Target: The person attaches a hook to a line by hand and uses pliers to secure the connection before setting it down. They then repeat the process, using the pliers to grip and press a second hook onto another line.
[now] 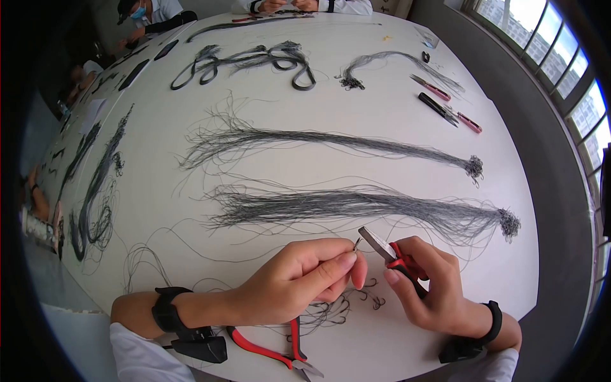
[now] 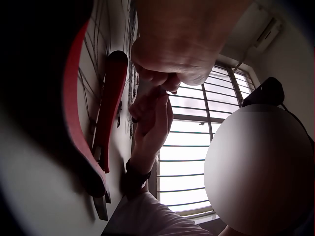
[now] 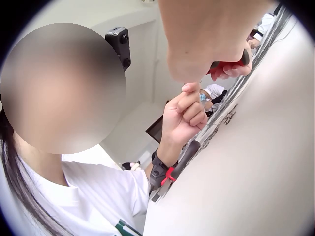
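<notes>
My left hand (image 1: 299, 277) pinches a small metal hook (image 1: 358, 243) between thumb and forefinger; only its tip shows above the fingers. In my right hand (image 1: 436, 283), fingers curl round red-and-black-handled pliers (image 1: 380, 247), whose flat nose points up and left, close by the hook tip. In the right wrist view, the left hand (image 3: 187, 115) has its fingers folded in. Below the hands lie several loose fish hooks (image 1: 344, 307) on thin dark lines. A second pair of red-handled pliers (image 1: 258, 344) rests on the table near the left wrist.
Two long bundles of dark line, the nearer (image 1: 356, 205) and the farther (image 1: 331, 139), stretch across the white table (image 1: 153, 191), hooks clustered at their right ends. Coiled bundles (image 1: 254, 60) lie farther back. Pink-handled cutters (image 1: 470, 122) sit at right. Other people work across the table.
</notes>
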`<move>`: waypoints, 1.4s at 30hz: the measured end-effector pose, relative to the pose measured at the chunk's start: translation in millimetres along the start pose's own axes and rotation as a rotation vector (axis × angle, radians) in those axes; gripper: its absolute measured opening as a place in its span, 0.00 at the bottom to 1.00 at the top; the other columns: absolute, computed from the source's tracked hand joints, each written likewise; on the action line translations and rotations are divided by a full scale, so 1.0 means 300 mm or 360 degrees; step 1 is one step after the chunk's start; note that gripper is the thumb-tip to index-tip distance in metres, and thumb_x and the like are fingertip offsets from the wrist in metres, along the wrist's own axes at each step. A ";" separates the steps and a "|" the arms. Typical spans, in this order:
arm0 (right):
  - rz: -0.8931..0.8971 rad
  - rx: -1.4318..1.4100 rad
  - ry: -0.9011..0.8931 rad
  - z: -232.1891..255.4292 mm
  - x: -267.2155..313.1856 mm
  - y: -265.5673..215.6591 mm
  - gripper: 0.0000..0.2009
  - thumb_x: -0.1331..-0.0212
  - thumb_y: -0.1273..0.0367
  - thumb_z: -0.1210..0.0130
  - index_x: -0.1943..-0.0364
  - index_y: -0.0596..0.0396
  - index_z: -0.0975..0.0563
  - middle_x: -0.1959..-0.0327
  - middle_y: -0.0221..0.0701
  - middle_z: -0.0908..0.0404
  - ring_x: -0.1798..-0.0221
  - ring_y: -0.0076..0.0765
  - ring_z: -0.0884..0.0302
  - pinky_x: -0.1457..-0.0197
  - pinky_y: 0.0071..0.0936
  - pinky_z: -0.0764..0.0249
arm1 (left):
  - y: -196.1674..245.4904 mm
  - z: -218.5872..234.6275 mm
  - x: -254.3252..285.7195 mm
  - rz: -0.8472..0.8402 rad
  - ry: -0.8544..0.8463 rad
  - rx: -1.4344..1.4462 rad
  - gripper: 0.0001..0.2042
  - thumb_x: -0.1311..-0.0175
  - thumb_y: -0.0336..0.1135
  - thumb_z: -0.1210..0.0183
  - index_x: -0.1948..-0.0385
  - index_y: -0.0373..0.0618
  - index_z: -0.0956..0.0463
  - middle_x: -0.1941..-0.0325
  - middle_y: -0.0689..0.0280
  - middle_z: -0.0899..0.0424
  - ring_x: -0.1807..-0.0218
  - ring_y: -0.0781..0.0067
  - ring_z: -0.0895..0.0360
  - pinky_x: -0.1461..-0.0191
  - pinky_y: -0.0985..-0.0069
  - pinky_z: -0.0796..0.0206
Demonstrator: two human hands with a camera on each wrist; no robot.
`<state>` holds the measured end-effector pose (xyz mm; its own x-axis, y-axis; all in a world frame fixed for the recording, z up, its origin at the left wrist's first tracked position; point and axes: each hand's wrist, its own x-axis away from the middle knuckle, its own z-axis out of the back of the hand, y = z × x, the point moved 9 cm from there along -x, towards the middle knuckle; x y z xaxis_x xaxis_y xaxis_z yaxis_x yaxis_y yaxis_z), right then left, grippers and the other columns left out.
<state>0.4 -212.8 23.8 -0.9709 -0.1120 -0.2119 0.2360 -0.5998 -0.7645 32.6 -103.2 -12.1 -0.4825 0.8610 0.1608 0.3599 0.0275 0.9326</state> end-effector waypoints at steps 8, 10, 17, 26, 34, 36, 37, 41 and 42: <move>0.0132 0.0069 0.0066 0.014 -0.009 -0.009 0.13 0.52 0.70 0.40 0.64 0.63 0.28 0.76 0.35 0.28 0.76 0.34 0.31 0.73 0.26 0.34 | 0.005 0.011 0.000 0.0001 0.0042 0.0074 0.14 0.29 0.36 0.63 0.70 0.38 0.32 0.85 0.77 0.44 0.82 0.87 0.53 0.78 0.84 0.59; 0.0233 0.0157 0.0101 0.019 -0.008 -0.026 0.15 0.53 0.69 0.39 0.64 0.63 0.28 0.75 0.36 0.29 0.74 0.36 0.32 0.71 0.28 0.34 | 0.010 0.013 -0.001 -0.0011 0.0060 0.0123 0.14 0.28 0.36 0.63 0.70 0.38 0.33 0.85 0.77 0.46 0.83 0.87 0.54 0.79 0.84 0.61; 0.0319 0.0269 0.0080 0.006 -0.009 -0.054 0.17 0.55 0.69 0.37 0.63 0.62 0.28 0.74 0.35 0.28 0.73 0.37 0.31 0.71 0.29 0.34 | 0.007 0.003 0.005 0.0029 -0.0040 0.0192 0.14 0.28 0.37 0.63 0.69 0.40 0.32 0.84 0.76 0.43 0.81 0.88 0.51 0.76 0.86 0.57; 0.0254 0.0120 0.0074 0.008 0.001 -0.043 0.11 0.53 0.74 0.40 0.67 0.64 0.28 0.78 0.34 0.27 0.79 0.32 0.29 0.76 0.24 0.33 | 0.013 -0.013 0.004 -0.0034 -0.0046 0.0057 0.14 0.28 0.36 0.63 0.71 0.38 0.33 0.84 0.76 0.44 0.82 0.88 0.52 0.79 0.85 0.59; 0.0183 0.0043 0.0093 0.025 -0.009 -0.022 0.12 0.52 0.72 0.41 0.65 0.64 0.28 0.76 0.36 0.28 0.76 0.34 0.31 0.72 0.25 0.33 | 0.015 0.000 0.006 -0.0035 -0.0049 0.0143 0.14 0.28 0.37 0.63 0.71 0.38 0.34 0.83 0.76 0.44 0.83 0.88 0.52 0.79 0.84 0.61; 0.0241 0.0091 0.0088 0.023 -0.010 -0.033 0.13 0.52 0.72 0.40 0.65 0.65 0.28 0.75 0.37 0.28 0.74 0.36 0.31 0.70 0.26 0.33 | 0.017 0.003 0.006 -0.0025 -0.0052 0.0169 0.14 0.28 0.37 0.63 0.71 0.38 0.34 0.83 0.76 0.44 0.83 0.88 0.52 0.79 0.85 0.61; 0.0242 0.0090 0.0086 0.022 -0.011 -0.033 0.13 0.52 0.72 0.40 0.65 0.65 0.28 0.75 0.37 0.28 0.74 0.36 0.31 0.70 0.26 0.33 | 0.016 0.002 0.007 -0.0013 -0.0058 0.0195 0.14 0.28 0.37 0.63 0.70 0.38 0.34 0.83 0.76 0.44 0.83 0.87 0.52 0.79 0.85 0.61; 0.0315 0.0153 0.0075 0.018 -0.012 -0.047 0.13 0.53 0.73 0.40 0.65 0.64 0.28 0.75 0.36 0.27 0.74 0.35 0.30 0.70 0.27 0.33 | 0.018 -0.008 0.005 -0.0009 -0.0052 0.0200 0.14 0.28 0.37 0.63 0.70 0.38 0.34 0.82 0.76 0.43 0.82 0.87 0.52 0.79 0.85 0.60; 0.0357 0.0177 0.0070 0.017 -0.011 -0.054 0.12 0.53 0.73 0.40 0.65 0.64 0.27 0.75 0.36 0.27 0.75 0.35 0.30 0.71 0.26 0.33 | 0.018 -0.011 0.006 -0.0012 -0.0073 0.0212 0.14 0.28 0.37 0.63 0.70 0.38 0.34 0.82 0.76 0.43 0.82 0.87 0.51 0.79 0.85 0.60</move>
<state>-0.3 -206.6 40.0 -0.8915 -0.2191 -0.3966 0.4369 -0.6474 -0.6245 31.1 -103.2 -5.8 -0.4499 0.8827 0.1360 0.4608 0.0990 0.8820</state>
